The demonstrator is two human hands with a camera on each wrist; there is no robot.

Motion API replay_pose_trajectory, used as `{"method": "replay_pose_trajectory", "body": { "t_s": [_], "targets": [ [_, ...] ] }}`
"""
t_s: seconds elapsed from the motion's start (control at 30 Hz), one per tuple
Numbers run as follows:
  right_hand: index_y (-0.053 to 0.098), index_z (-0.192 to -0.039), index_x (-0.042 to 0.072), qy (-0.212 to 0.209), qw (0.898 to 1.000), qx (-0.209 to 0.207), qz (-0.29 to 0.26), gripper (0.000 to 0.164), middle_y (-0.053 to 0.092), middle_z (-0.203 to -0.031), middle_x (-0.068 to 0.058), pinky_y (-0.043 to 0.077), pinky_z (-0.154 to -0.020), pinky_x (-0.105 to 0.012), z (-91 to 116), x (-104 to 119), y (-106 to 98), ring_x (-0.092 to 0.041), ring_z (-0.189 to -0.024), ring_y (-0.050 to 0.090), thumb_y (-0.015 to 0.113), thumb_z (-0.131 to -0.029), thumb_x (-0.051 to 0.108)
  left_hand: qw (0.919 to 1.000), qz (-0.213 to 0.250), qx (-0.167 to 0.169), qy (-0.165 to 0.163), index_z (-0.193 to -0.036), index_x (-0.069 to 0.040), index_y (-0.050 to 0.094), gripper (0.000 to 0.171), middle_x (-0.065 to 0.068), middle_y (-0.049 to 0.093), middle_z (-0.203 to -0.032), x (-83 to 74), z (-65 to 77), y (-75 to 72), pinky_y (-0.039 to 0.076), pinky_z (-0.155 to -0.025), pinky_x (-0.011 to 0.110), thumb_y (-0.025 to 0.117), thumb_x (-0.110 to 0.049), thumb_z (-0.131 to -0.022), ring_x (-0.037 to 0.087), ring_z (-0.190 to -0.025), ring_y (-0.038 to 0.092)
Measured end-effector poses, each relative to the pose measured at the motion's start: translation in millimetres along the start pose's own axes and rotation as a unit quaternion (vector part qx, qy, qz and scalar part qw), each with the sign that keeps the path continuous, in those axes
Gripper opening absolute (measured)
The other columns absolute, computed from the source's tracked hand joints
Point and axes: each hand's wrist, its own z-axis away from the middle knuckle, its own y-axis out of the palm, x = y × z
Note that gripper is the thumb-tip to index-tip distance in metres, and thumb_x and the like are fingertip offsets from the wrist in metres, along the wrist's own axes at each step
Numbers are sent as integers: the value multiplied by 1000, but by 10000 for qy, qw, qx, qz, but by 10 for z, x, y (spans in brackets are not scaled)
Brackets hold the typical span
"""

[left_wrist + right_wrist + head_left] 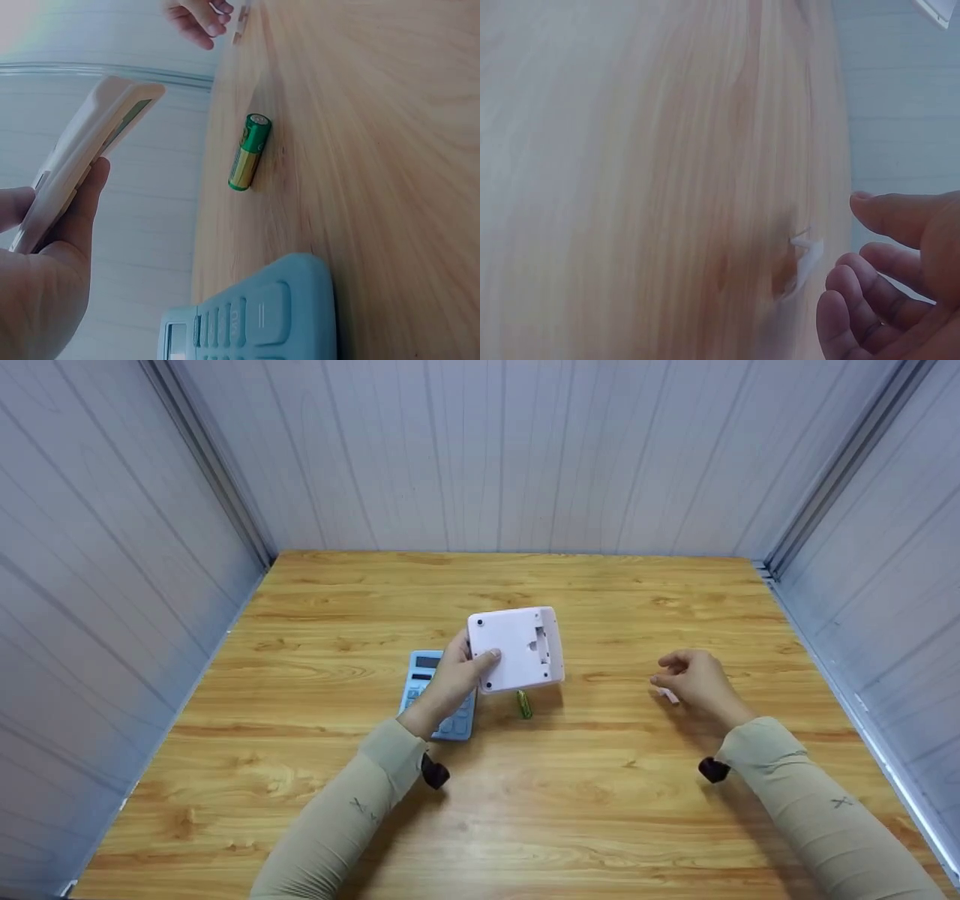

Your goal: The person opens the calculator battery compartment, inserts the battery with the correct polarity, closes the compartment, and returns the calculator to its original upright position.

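Note:
My left hand (456, 675) grips a pale pink calculator (514, 649), thumb on its back and fingers beneath. Its back faces up in the head view, with the battery slot uncovered near the right side. In the left wrist view the calculator (82, 157) is seen edge-on, raised off the table. My right hand (697, 679) hovers over a small pink battery cover (669, 696) on the table. In the right wrist view, thumb and fingers stand apart with nothing between them, and the blurred cover (802, 270) lies beyond the fingertips.
A green and gold battery (250, 152) lies on the wooden table (600, 810), just in front of the held calculator. Partly under my left hand and forearm lies a blue calculator (454, 726), keys up. Pale panel walls (487, 457) enclose the table at the back and sides.

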Motion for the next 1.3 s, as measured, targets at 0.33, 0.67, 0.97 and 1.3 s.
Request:
{"method": "replay_pose_trajectory", "body": {
  "t_s": [0.33, 0.67, 0.97, 1.3],
  "targets": [
    [67, -134, -10, -248, 9996, 21, -161, 42, 71, -107, -15, 55, -68, -19, -22, 150, 104, -16, -86, 67, 76, -103, 17, 9998, -29, -220, -15, -159, -2, 41, 51, 23, 65, -145, -41, 14, -116, 63, -104, 44, 56, -2, -110, 36, -130, 70],
    [69, -129, -13, -453, 9980, 66, -442, 40, 72, -97, -10, 53, -68, -17, -93, 310, 279, -10, -82, 62, 78, -101, 13, 9988, -83, -481, 20, -156, -2, 46, 47, 22, 67, -143, -89, 9, -267, 65, -101, 41, 56, -3, -111, 34, -127, 72],
    [69, -127, -14, -464, 9967, 127, -658, 39, 72, -92, -6, 54, -67, -17, -154, 469, 453, -8, -78, 63, 79, -100, 12, 9976, -85, -668, 187, -154, 2, 47, 45, 25, 66, -142, -126, 35, -424, 66, -99, 40, 54, 0, -110, 34, -124, 72],
    [70, -129, -9, -367, 9962, 297, -737, 39, 74, -92, -8, 56, -69, -20, -172, 642, 663, -18, -81, 71, 80, -100, 16, 9973, -211, -684, 169, -157, -3, 44, 45, 22, 64, -147, -136, 62, -654, 64, -102, 40, 52, -5, -113, 36, -132, 70]
  ]
}}
